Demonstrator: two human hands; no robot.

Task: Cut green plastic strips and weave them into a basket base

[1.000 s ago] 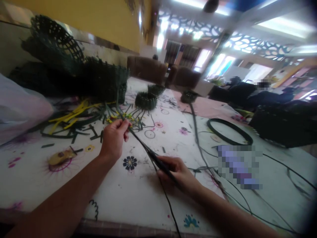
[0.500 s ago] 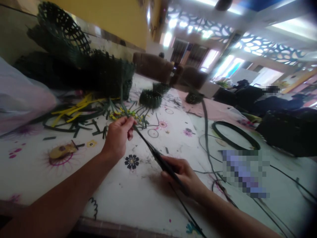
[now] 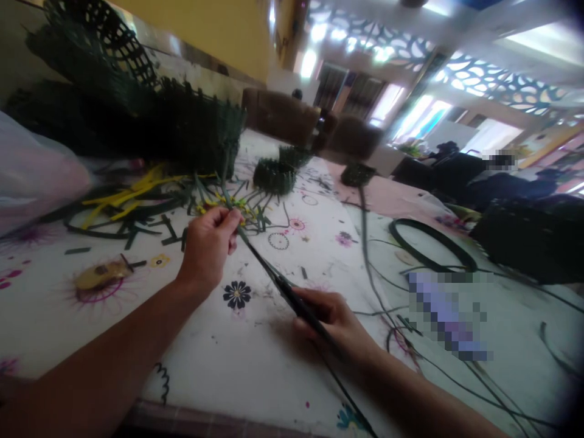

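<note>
The left hand was bare, and the left forearm was uncovered as far as it showed, slim at the wrist and broader toward the picture's edge. The right hand was bare too, the right forearm likewise uncovered, smooth in outline.

A yellow wall rises left of brown chairs, and what look like windows glow beyond.

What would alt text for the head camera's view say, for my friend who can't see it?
The left hand pinches a green strip above a flowered table, while the right hand grips a slim dark thing, too blurred to name. Woven baskets stand beyond, yellow strips lie to the left, and a dark ring lies to the right.
</note>
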